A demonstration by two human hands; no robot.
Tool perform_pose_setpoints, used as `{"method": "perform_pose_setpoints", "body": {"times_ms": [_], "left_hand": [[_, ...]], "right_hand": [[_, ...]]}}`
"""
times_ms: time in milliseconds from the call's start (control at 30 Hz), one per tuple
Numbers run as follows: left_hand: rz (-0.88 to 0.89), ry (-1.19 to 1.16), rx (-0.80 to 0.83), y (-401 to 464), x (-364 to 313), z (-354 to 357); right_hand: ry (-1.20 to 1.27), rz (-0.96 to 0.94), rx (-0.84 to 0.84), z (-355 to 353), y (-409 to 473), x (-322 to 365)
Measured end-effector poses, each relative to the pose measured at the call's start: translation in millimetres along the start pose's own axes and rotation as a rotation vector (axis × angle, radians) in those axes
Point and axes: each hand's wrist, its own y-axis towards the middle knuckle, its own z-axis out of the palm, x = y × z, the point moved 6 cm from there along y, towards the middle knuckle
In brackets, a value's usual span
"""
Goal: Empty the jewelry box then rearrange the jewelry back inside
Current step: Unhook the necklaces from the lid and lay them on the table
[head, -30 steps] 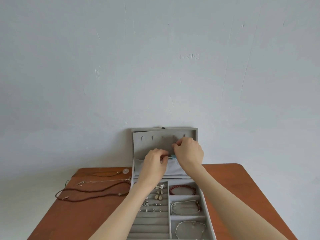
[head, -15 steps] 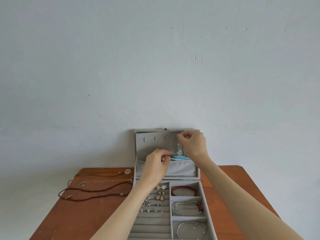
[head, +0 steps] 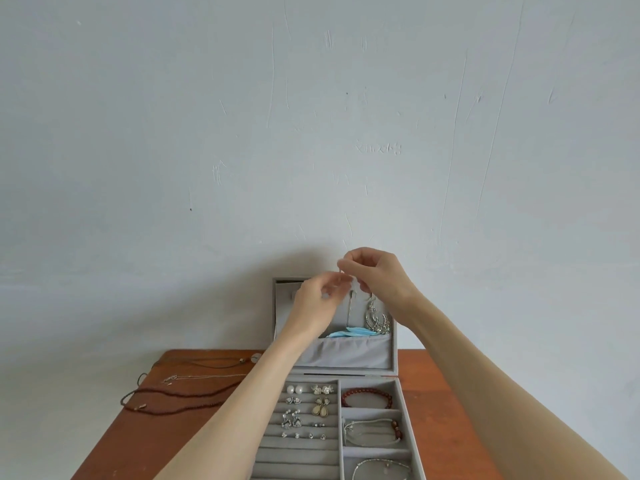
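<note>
Both hands, left (head: pixel 317 299) and right (head: pixel 375 275), pinch a silver earring (head: pixel 375 318) (dangling) before the jewelry box (head: pixel 394 344) lid.

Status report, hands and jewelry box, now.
Both hands up at open lid: left hand, right hand pinching silver dangle earring. Jewelry box trays mostly full. Necklaces on table.

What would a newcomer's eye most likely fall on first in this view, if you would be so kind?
Probably the two bare hands, left hand and right hand, raised together at the top of the open grey velvet jewelry box lid, with an ornate silver dangling earring hanging below the right fingers. Next, the red beaded bracelet in the box's top right compartment, and the dark brown beaded necklace lying on the reddish-brown wooden table left of the box.
</note>
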Motion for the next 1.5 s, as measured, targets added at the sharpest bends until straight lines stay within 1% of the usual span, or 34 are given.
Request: {"method": "perform_pose_setpoints", "body": {"times_ms": [67, 167, 333, 467, 567, 633, 767, 867, 933, 1033, 1100, 1167, 1233, 1367, 1433, 1500], "left_hand": [[0.001, -0.010, -0.007, 0.7, -7.3, -1.7], [-0.049, -0.121, -0.076, 1.9, -14.0, -10.9], [-0.047, -0.162, -0.049, 2.6, -31.6, -20.5], [-0.055, -0.177, -0.039, 0.9, -43.1, -26.0], [-0.053, -0.157, -0.032, -2.5, -49.5, -30.7], [-0.027, -0.070, -0.021, -5.3, -54.1, -36.7], [0.100, 0.244, 0.075, -13.0, -76.6, -53.2], [0.173, 0.429, 0.067, -21.4, -94.8, -69.1], [0.185, 0.516, 0.080, -27.9, -103.0, -75.8], [0.166, 0.631, 0.144, -40.1, -107.0, -81.0], [0.127, 0.669, 0.199, -50.1, -104.9, -82.5], [0.089, 0.669, 0.260, -61.9, -101.3, -82.3], [0.071, 0.656, 0.293, -73.6, -96.9, -82.1], [0.090, 0.620, 0.281, -90.7, -93.5, -86.6], [0.094, 0.577, 0.236, -97.5, -93.3, -94.8], [0.073, 0.526, 0.206, -103.4, -89.5, -105.9]], "right_hand": [[0.027, 0.000, -0.013, -2.6, -0.6, 9.4], [0.057, 0.004, -0.034, -7.2, -1.6, 17.7], [0.091, 0.018, -0.091, -17.9, -2.6, 22.9], [0.304, 0.079, -0.065, -19.0, 0.9, 20.5], [0.415, 0.099, -0.071, -16.0, 0.7, 23.4], [0.461, 0.120, -0.082, -11.8, -0.5, 22.9], [0.478, 0.185, -0.121, -4.4, -7.1, 13.4], [0.515, 0.248, -0.120, 1.5, -21.2, 1.2], [0.486, 0.288, -0.083, 8.6, -36.9, -6.7], [0.352, 0.341, 0.004, 22.4, -64.9, -16.4], [0.271, 0.330, 0.068, 33.9, -82.4, -18.3], [0.246, 0.298, 0.154, 49.6, -97.0, -17.7], [0.302, 0.283, 0.261, 68.6, -110.6, -17.3], [0.551, 0.333, 0.450, 102.1, -132.5, -12.4], [0.555, 0.328, 0.449, 106.2, -140.1, -7.7], [0.371, 0.267, 0.325, 98.2, -142.3, -4.6]]}}
